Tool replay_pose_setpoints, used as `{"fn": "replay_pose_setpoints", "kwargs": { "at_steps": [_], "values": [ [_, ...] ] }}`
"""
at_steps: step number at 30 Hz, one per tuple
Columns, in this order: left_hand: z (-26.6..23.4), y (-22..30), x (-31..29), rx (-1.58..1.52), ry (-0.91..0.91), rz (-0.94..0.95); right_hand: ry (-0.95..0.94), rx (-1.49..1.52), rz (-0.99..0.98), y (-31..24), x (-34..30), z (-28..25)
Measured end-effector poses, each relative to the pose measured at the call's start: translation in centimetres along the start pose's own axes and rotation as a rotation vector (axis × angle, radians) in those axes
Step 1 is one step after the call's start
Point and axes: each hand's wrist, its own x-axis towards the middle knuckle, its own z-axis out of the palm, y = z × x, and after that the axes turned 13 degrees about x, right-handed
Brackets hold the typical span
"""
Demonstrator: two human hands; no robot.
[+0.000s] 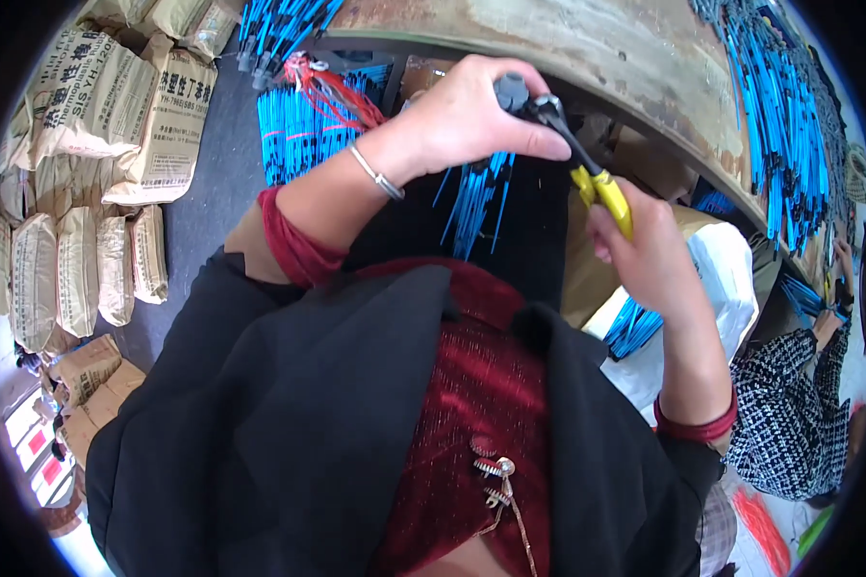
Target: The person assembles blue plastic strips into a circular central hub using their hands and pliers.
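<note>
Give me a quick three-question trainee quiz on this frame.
1. True or false: the right hand grips yellow-handled pliers.
2. What does the left hand hold at the plier tips? A) a dark grey cap-like part B) a paper sack C) a red cord
3. What colour are the bundled rods beyond the hands?

Key: 1 true; 2 A; 3 blue.

A small dark grey round part (511, 91) sits pinched at the top centre of the frame, caught in the metal nose of yellow-handled pliers (587, 168). The pliers slant down to the right, yellow grips lowest.
</note>
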Motion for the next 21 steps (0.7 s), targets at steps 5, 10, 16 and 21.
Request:
{"fn": "replay_pose_setpoints", "kwargs": {
  "at_steps": [5, 10, 16, 21],
  "values": [
    [0.7, -1.3, -0.6, -0.335, -0.08, 0.153, 0.157, 0.692, -0.487, 4.7, 0.4, 1.1],
    [0.3, -3.1, -0.9, -0.436, -0.212, 0.091, -0.002, 1.073, -0.199, 6.6, -0.8, 3.9],
    [0.5, -3.6, -2.0, -0.71, -0.168, 0.209, 0.4, 0.526, -0.357, 4.9, -0.1, 5.0],
    [0.1, -3.3, -2.8, -0.429, -0.101, 0.242, 0.347, 0.614, -0.462, -0.1, 2.3, 5.0]
  ]
}}
